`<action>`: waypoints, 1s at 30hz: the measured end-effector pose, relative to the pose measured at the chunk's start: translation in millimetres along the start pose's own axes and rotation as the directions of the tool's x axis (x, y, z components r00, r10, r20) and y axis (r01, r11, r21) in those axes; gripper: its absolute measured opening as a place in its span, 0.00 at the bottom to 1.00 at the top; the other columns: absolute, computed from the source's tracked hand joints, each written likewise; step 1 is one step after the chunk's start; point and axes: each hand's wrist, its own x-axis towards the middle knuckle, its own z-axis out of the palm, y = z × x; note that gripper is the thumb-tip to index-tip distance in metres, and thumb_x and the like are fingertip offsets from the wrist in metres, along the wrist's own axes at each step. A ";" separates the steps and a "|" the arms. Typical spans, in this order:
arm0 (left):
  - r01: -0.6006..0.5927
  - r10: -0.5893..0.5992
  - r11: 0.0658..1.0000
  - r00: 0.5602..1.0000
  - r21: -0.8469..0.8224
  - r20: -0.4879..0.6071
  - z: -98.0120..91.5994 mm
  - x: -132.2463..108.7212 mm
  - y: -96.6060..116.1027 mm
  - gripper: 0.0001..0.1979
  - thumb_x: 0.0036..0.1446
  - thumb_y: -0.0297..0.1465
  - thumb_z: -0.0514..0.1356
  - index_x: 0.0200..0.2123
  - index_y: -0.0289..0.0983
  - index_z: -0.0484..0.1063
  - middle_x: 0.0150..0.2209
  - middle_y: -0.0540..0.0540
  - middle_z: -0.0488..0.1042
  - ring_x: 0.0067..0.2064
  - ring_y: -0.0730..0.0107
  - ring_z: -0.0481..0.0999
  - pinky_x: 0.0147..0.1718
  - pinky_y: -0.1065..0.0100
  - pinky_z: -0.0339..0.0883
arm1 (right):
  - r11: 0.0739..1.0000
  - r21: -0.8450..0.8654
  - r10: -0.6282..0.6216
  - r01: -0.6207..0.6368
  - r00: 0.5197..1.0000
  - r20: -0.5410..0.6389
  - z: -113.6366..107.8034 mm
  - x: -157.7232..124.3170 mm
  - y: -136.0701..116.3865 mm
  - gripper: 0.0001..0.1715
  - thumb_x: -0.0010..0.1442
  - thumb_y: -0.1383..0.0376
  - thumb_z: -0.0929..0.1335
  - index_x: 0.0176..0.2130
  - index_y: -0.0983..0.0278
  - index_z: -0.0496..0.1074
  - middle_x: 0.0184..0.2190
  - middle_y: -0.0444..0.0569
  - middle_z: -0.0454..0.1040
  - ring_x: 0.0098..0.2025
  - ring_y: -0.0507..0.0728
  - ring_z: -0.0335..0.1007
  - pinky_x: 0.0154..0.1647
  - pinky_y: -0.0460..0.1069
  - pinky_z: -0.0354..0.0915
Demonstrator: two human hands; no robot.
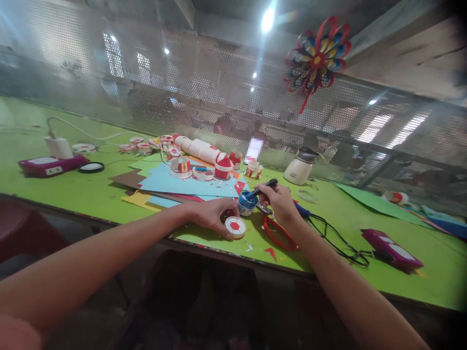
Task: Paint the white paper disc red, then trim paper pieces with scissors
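Observation:
Near the table's front edge, my left hand [219,216] curls round a small white paper disc [235,227] with a red hexagon in its middle. The disc rests at or just above the table; I cannot tell which. My right hand [276,198] grips a dark pen-like stick [270,183], its blue lower end at the mouth of a blue jar [247,204]. What the jar contains is unclear. Red-handled scissors [279,236] lie beneath my right hand and wrist. Just right of that hand is a blue tool [302,210] with a black cord, partly hidden.
Behind my hands are coloured paper sheets [168,182], paper cups [223,167] and a long white roll [199,148]. A cream jug [299,167] stands at the back right. Purple power strips lie left [53,166] and right [394,250]. Paper scraps dot the green table [328,233].

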 end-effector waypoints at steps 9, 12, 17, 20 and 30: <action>0.030 -0.026 0.998 0.998 0.062 -0.061 3.6 4.1 -2.6 0.28 0.39 0.45 0.69 0.38 0.35 0.65 0.35 0.49 0.67 0.35 0.70 0.66 0.30 0.71 0.57 | 0.966 -0.256 0.026 -0.011 0.998 0.055 -3.7 2.6 5.8 0.24 0.48 0.50 0.71 0.18 0.67 0.68 0.12 0.40 0.62 0.16 0.47 0.53 0.17 0.44 0.49; 0.037 -0.032 0.996 0.997 0.084 -0.064 1.8 4.1 -1.9 0.29 0.38 0.45 0.70 0.38 0.36 0.65 0.36 0.50 0.67 0.35 0.71 0.65 0.30 0.71 0.57 | 0.943 -0.331 -0.025 0.046 0.997 0.068 -4.5 3.6 12.0 0.25 0.49 0.48 0.71 0.18 0.67 0.68 0.12 0.39 0.61 0.16 0.46 0.51 0.17 0.44 0.48; 0.007 -0.007 0.999 1.000 0.032 -0.024 -0.4 2.8 -1.8 0.29 0.38 0.43 0.71 0.39 0.35 0.66 0.35 0.50 0.67 0.35 0.71 0.65 0.32 0.71 0.58 | 0.962 -0.268 -0.061 0.057 0.998 -0.008 -4.9 5.0 10.8 0.25 0.48 0.49 0.72 0.18 0.67 0.67 0.13 0.38 0.60 0.17 0.46 0.51 0.17 0.44 0.49; -0.003 0.003 1.000 1.000 0.012 0.003 -1.4 2.0 0.2 0.28 0.40 0.44 0.69 0.41 0.35 0.66 0.36 0.49 0.66 0.36 0.70 0.65 0.33 0.71 0.59 | 0.983 -0.172 -0.081 0.070 0.995 -0.063 -4.7 4.7 6.0 0.23 0.49 0.51 0.72 0.20 0.66 0.67 0.13 0.38 0.60 0.16 0.46 0.51 0.16 0.44 0.48; -0.042 0.040 0.996 0.999 0.083 0.028 -5.1 1.9 0.3 0.27 0.44 0.44 0.67 0.46 0.37 0.71 0.42 0.45 0.67 0.44 0.64 0.67 0.42 0.67 0.60 | 0.957 0.039 -0.270 0.289 0.928 -0.257 -6.6 -1.0 -18.2 0.18 0.56 0.55 0.70 0.22 0.62 0.65 0.11 0.38 0.60 0.12 0.47 0.51 0.12 0.45 0.49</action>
